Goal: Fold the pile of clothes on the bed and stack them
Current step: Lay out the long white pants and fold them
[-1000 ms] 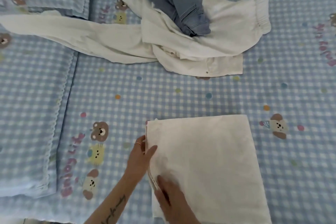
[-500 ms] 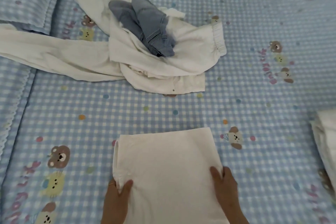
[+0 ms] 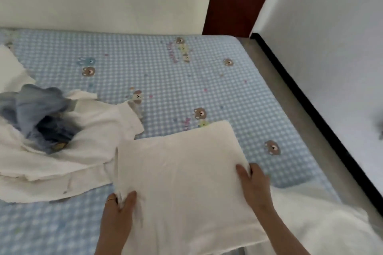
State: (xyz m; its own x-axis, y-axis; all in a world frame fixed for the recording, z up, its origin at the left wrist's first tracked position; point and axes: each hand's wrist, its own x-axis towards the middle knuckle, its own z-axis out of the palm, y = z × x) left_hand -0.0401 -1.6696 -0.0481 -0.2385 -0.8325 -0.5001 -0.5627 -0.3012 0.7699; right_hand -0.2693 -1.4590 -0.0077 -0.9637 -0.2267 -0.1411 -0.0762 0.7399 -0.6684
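Folded white garment [image 3: 182,180] lifted just above the bed [image 3: 186,80], pinched at both side edges: left hand [image 3: 119,211] on its left edge, right hand [image 3: 256,186] on its right. White stack [image 3: 323,219] lies just beside the right hand, lower right; unfolded pile [image 3: 62,138] to the left. Likely set-down goes rightward.

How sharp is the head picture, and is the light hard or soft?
Head view: soft, even light with faint shadows and no glare; motion blur smears the unfolded pile and bedsheet pattern; the folded cloth, gripped by the left hand and right hand, looks washed out; wide-angle lens bends the bed edge.
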